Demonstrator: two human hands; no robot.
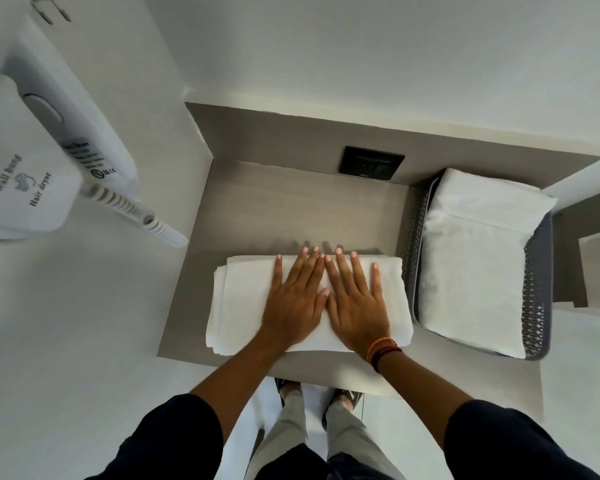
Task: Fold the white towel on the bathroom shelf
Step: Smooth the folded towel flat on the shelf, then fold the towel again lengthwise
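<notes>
A white towel, folded into a thick rectangle, lies flat near the front edge of the grey-brown shelf. My left hand and my right hand rest palm-down on top of it, side by side, thumbs touching, fingers spread and pointing toward the wall. Neither hand grips the cloth. My right wrist wears orange and dark red bands.
A grey perforated basket at the shelf's right holds another folded white towel. A black socket plate sits on the back wall. A white wall-hung hair dryer with a coiled cord hangs on the left wall.
</notes>
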